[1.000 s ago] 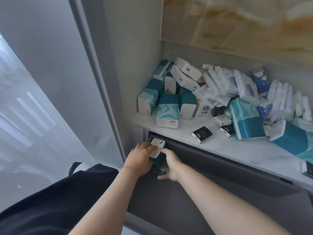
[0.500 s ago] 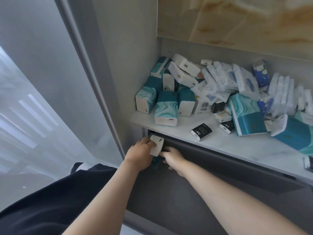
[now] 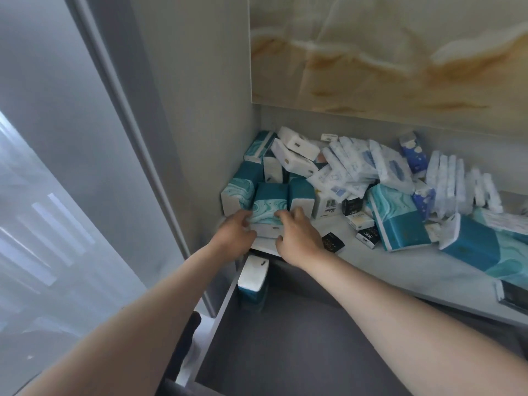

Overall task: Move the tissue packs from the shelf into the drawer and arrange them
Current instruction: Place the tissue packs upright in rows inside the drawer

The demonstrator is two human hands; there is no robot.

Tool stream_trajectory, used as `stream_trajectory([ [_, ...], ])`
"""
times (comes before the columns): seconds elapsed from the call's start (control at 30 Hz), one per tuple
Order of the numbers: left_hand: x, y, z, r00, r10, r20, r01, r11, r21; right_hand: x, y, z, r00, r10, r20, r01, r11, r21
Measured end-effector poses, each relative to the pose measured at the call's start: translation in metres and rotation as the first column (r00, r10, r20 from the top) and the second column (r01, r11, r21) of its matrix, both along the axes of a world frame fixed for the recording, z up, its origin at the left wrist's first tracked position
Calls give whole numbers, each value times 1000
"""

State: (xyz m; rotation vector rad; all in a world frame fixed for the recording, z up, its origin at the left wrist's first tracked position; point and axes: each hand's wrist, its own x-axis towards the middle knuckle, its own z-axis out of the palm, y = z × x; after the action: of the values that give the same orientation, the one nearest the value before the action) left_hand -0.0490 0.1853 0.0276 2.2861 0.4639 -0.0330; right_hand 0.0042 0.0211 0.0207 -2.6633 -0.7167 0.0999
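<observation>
My left hand (image 3: 237,232) is curled round the left side of the teal pack (image 3: 270,205), fingers hooked onto its edge. I hold it at the front lip of the shelf (image 3: 385,267), close to the left wall. Just below that hand, in the back left corner of the open drawer (image 3: 300,352), the stowed pack (image 3: 253,277) stands on end with its white face up.

The teal pack lies between my hands with its long axis running away from me towards the back wall, its white end facing me. My right hand (image 3: 297,238) clamps the other side, fingers bent over the top and thumb low on the white end. Both hands have it and neither is nearer.

What matters is that the drawer sits straight under the shelf lip and towards me, so I judge the pack must come back off the edge and then down. I think it also has to be tipped from lying to standing to match the stowed pack, and the free spot looks to be just to that pack's right.

Further right, the pile (image 3: 357,167) of other packs is heaped on the shelf, and neither hand touches it.
</observation>
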Motion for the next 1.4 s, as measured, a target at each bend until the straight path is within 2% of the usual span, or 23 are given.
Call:
stream_trajectory([
  [0.13, 4, -3, -8, 999, 44, -3, -45, 997, -71, -4, 9, -11, 978, -34, -206, 53, 995, 84],
  [0.27, 2, -9, -8, 1000, 21, -9, -22, 966, -257, -14, 10, -13, 975, -13, -221, 36, 994, 101],
  [0.43, -16, -16, -3, 987, 72, 145, -44, 982, -185, -29, 4, -6, 958, -51, -282, 90, 988, 129],
  [0.57, -29, -24, 11, 960, 122, 250, -50, 960, -277, -41, -9, 1, 973, -41, -225, 71, 989, 126],
  [0.63, -35, -26, 19, 955, 108, 277, -27, 960, -280, -45, -14, 8, 970, -50, -238, 90, 983, 158],
  [0.7, -43, -29, 26, 958, 85, 275, -19, 972, -235, -50, -19, 19, 964, -33, -265, 68, 990, 125],
  [0.83, -55, -33, 45, 960, 61, 273, 1, 975, -221, -56, -30, 48, 976, 36, -214, -21, 997, 69],
  [0.93, -61, -31, 55, 978, 46, 202, 6, 969, -247, -62, -39, 63, 923, 107, -371, -51, 986, 157],
  [1.03, -64, -33, 52, 995, -32, 98, 51, 978, -200, -69, -43, 60, 862, 120, -492, -84, 992, 94],
  [1.17, -64, -40, 30, 984, -131, -119, 106, 975, -197, -72, -48, 29, 753, 20, -658, -15, 1000, 12],
  [1.2, -63, -40, 22, 974, -162, -156, 138, 978, -157, -71, -51, 20, 732, -23, -681, 17, 1000, -15],
  [1.3, -61, -32, -3, 932, -256, -256, 298, 944, 143, -66, -56, -8, 664, -173, -727, 148, 984, -99],
  [1.4, -60, -24, -29, 875, -315, -369, 420, 872, 252, -67, -51, -35, 613, -254, -748, 256, 960, -116],
])
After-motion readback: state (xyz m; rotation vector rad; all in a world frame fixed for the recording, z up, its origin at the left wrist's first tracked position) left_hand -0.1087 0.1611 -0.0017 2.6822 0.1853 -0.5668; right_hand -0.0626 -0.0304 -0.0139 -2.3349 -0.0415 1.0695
